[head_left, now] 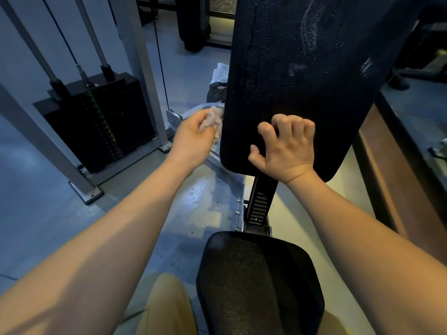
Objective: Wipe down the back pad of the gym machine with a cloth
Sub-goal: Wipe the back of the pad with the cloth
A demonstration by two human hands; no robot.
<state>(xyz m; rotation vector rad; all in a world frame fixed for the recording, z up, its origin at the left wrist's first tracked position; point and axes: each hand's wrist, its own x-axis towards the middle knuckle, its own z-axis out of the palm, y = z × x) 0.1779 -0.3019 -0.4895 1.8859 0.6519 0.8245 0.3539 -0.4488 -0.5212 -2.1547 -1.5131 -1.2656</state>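
The left hand (193, 136) grips a crumpled cloth (214, 122) just beside the back pad's (302, 68) left edge; the right hand (285, 146), fingers curled and holding nothing, rests on the pad.

This is a gym. Left of the tall black vinyl back pad (302, 81) stands a black weight stack (101, 122) in a grey steel frame (141, 68); below the pad sits a black padded seat (254, 286).

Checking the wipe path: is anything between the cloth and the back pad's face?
Only the right hand, fingers curled, on the lower back pad. The cloth, gripped by the left hand, is at the pad's left edge.
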